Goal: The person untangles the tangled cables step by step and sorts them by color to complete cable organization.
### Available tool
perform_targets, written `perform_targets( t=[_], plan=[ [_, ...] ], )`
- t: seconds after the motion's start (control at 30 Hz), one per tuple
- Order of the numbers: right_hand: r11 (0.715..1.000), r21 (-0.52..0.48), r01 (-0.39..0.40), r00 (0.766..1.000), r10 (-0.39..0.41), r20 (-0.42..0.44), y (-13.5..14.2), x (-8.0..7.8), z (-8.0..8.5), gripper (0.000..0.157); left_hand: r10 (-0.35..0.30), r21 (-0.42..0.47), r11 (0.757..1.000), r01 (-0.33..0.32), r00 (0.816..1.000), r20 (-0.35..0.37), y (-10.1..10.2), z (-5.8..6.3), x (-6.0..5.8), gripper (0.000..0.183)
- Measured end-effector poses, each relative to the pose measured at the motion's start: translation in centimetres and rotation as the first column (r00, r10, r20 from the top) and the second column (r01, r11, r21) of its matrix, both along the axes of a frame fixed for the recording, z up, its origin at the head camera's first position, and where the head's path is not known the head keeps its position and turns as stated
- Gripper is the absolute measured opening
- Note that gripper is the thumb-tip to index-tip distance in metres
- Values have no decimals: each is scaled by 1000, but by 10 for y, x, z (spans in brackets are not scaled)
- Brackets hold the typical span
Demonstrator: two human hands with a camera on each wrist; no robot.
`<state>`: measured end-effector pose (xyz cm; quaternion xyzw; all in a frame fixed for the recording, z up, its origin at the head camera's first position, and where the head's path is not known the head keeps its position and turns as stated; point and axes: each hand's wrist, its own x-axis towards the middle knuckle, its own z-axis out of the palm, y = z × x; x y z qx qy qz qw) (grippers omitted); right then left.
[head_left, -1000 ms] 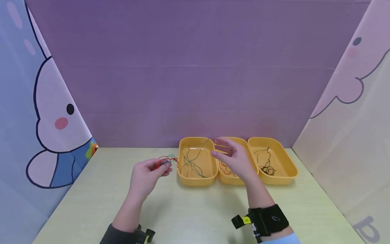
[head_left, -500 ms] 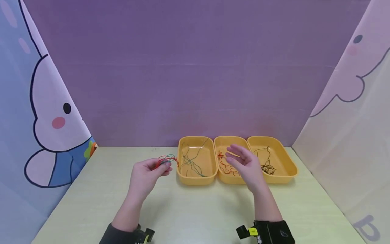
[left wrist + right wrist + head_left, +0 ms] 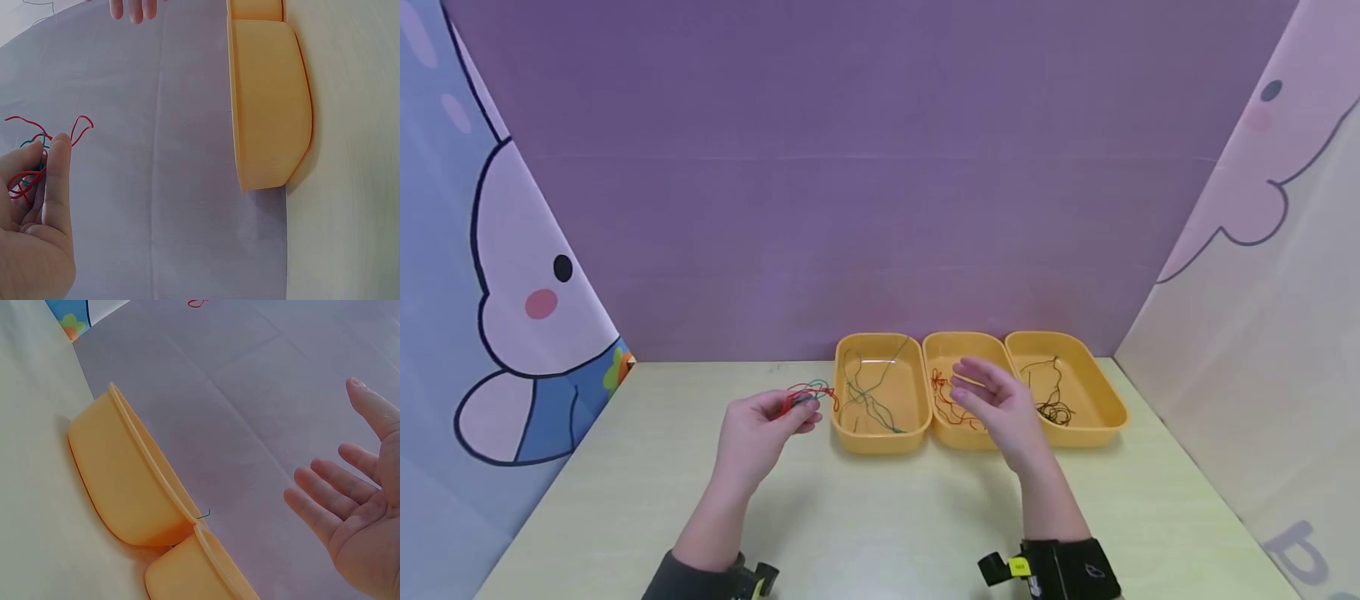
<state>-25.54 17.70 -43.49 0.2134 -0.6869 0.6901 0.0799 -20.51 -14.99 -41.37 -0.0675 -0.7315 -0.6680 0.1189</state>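
My left hand (image 3: 752, 446) pinches a small tangle of red and green wires (image 3: 811, 389) between thumb and fingers, left of the yellow bins. In the left wrist view, red loops of wire (image 3: 81, 125) stick out past the fingertips. My right hand (image 3: 1000, 408) hovers over the middle bin (image 3: 958, 340) with its fingers spread and holds nothing. Below and beside it lie red wires (image 3: 938, 382) in that bin, partly hidden by the hand. Green wires (image 3: 867, 398) lie loose in the left bin (image 3: 880, 443). A coil of black wires (image 3: 1054, 412) sits in the right bin (image 3: 1101, 408).
The three bins stand side by side at the back of the pale table (image 3: 880, 517), against a purple backdrop (image 3: 880, 183). Printed cartoon panels flank the table, the left one (image 3: 542, 250) blue and the right one (image 3: 1262, 375) mostly white.
My right hand has drawn back and to the right from between the left and middle bins, uncovering the red wires. The left hand stays nearly still with its tangle.
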Motion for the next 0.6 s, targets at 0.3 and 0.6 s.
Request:
perform_targets(
  t=[0.3, 0.6],
  plan=[
    [998, -23, -54, 998, 54, 28, -20, 1, -1, 47, -23, 19, 1000, 23, 1000, 5, 1, 0, 1, 17],
    [991, 31, -129, 991, 127, 44, -58, 20, 16, 47, -29, 14, 999, 28, 999, 24, -1, -3, 2, 18]
  ],
)
